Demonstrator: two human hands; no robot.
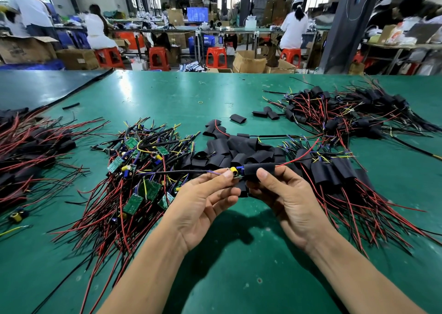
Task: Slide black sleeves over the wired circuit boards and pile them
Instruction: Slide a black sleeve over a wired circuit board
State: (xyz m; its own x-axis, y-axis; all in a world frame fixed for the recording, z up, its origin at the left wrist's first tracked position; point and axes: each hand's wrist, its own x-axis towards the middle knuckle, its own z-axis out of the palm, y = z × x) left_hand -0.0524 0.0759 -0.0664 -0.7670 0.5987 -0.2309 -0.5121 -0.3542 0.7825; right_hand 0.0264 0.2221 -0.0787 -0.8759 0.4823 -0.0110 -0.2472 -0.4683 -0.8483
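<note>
Where wires point(134, 170) lie, perhaps factory bench point(167, 93).

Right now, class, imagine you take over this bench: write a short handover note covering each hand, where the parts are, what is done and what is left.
Left hand pinches the wired board by its end.
Right hand grips a black sleeve, partly over that board; yellow and blue parts show outside it.
Bare boards lie heaped on the left, loose sleeves in the middle, sleeved ones on the right.
Done: the right pile is sleeved. Left: push this sleeve home, pile it, work through the bare heap.
</note>
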